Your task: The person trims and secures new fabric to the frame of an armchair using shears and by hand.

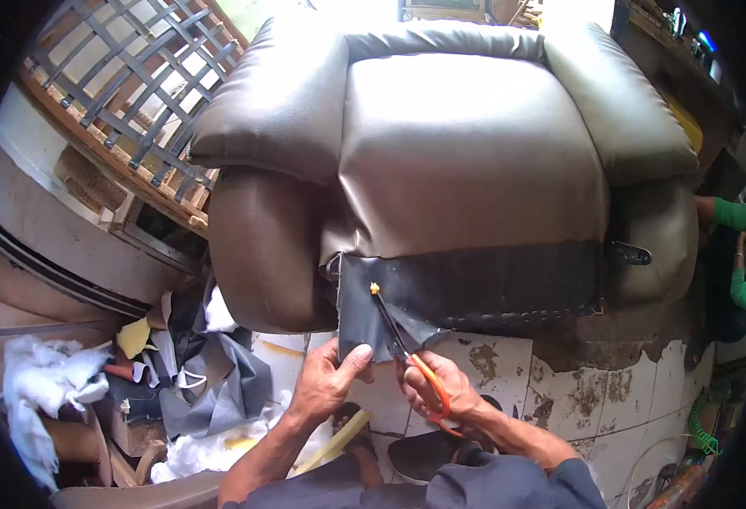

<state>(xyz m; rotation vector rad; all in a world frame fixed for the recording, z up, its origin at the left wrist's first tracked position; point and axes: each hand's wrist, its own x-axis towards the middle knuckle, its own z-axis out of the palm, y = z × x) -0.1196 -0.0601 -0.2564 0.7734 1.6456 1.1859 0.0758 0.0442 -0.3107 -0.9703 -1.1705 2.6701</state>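
Note:
A brown leather-look recliner stands in front of me, with a strip of black lining fabric along its lower front edge. My left hand pinches the lower left corner of a loose flap of this fabric between thumb and fingers. My right hand is closed round the orange handles of a pair of scissors. Their dark blades point up and left across the flap. A small yellow-orange bit shows at the blade tip; whether it sits on the blades or the fabric I cannot tell.
A wooden frame with woven dark webbing leans at the left. White stuffing and dark fabric scraps lie at lower left. A green coiled hose is at right, near another person's green sleeve. The tiled floor is stained.

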